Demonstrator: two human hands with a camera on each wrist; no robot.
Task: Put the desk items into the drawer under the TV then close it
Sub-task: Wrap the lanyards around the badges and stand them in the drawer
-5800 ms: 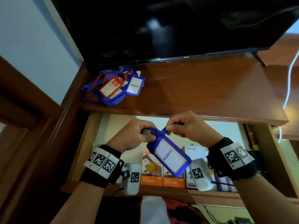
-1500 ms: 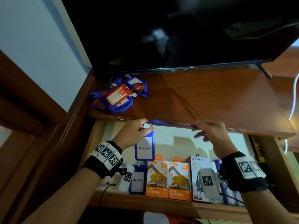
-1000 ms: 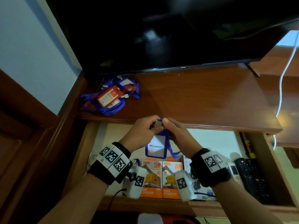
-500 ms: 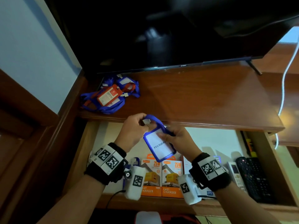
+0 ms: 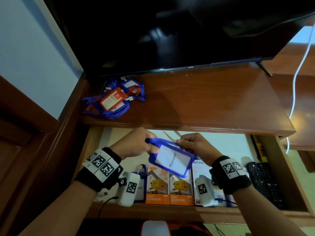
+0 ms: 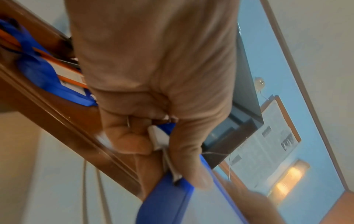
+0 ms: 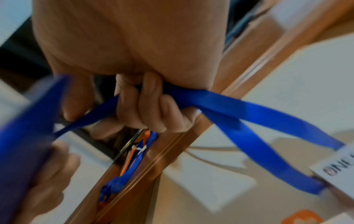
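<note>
Both forearms were bare. Each wrist wore a wide black strap (image 5: 95, 174) carrying white square-coded marker tags (image 5: 232, 169). A white camera pod (image 5: 129, 189) with its own black code hung beneath each wrist; thin black cable (image 5: 104, 206) trailed left.

We see a pale blue wall (image 5: 34, 53) at the left, edged by dark wooden trim (image 5: 25, 106). A black TV (image 5: 170, 31) stands on a glossy reddish-brown wooden desk (image 5: 213, 99), dimly lit, with a warm glow at its right end. A white cable (image 5: 297, 72) hangs down at the right.
</note>
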